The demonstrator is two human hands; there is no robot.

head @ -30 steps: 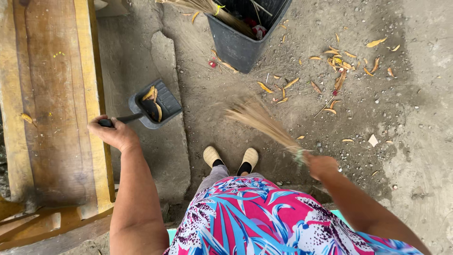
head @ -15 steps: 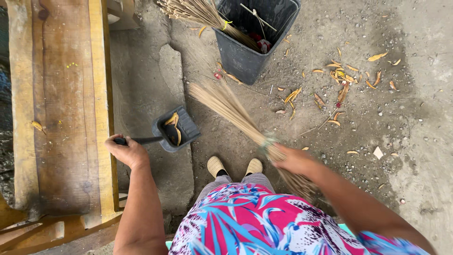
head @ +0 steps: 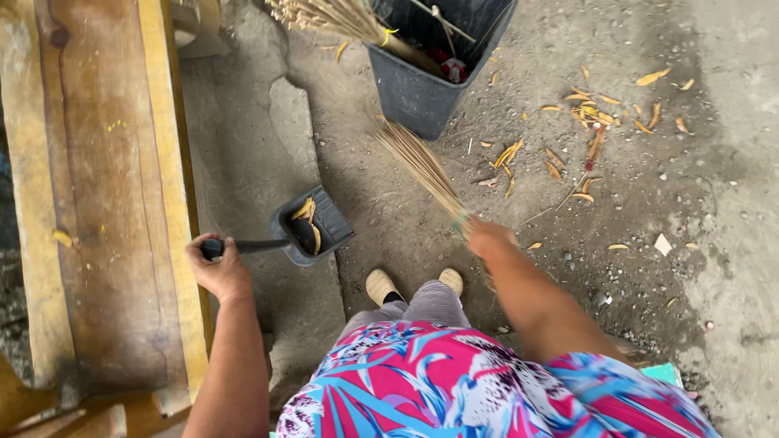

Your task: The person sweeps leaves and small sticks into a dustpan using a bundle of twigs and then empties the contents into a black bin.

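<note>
Down by my feet, on the cracked concrete floor (head: 243, 154), sits the dark dustpan (head: 312, 225), a few yellow leaves already lying in its tray. My left hand (head: 217, 268) is closed tight around its long handle, holding the pan low and tilted toward the dirt so that its open lip faces the sweepings. My right hand (head: 489, 239) is wrapped firmly around the bound neck of the straw broom (head: 422, 166), whose bristles fan out up and to the left, toward the dark bin (head: 414, 93); it looks angled to draw litter toward the pan. Dry leaves (head: 588, 122) lie scattered well apart to the right. A second broom (head: 341, 16) leans in the bin. Beside my left arm runs a long wooden table (head: 89, 203).
</note>
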